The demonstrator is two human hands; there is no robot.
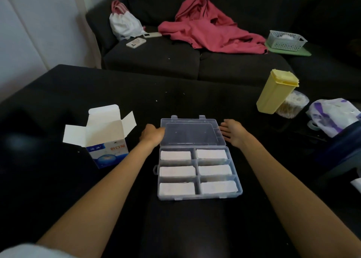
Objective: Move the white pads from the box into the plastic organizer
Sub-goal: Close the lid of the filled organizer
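head view, largest first: a dark grey fabric sofa (195, 62) fills the back, with a crumpled pink garment (207, 29) on its seat. in front of it lies a black flat surface (97, 93), and everything for the task sits on this. at its centre is the clear plastic organizer with six compartments (198, 197), its transparent hinged lid (190, 132) folded back flat on the far side. to the left, well apart from it, stands the white and blue cardboard box (106, 140), top flaps spread; i cannot tell whether anything is left inside. to the right stands a tall yellow plastic container (275, 92).

smaller: the left hand (151, 134) is at the lid's left edge, fingers curled against it, though whether it truly grips i cannot tell. the right hand (232, 131) is at the lid's right edge with fingers fairly straight and relaxed, holding nothing i can see.

smallest: the flat white rectangular pads (175, 155) lie in stacks, one stack in each of the six compartments, so the transfer looks finished and closing the lid seems the step in hand.

risks, as i judge them: a stack standing proud of its divider, notably the near right one, could catch under the lid and get creased or stop the latches meeting; swinging the lid by one side alone could twist it or drag the light organizer across the surface, shuffling the pads.
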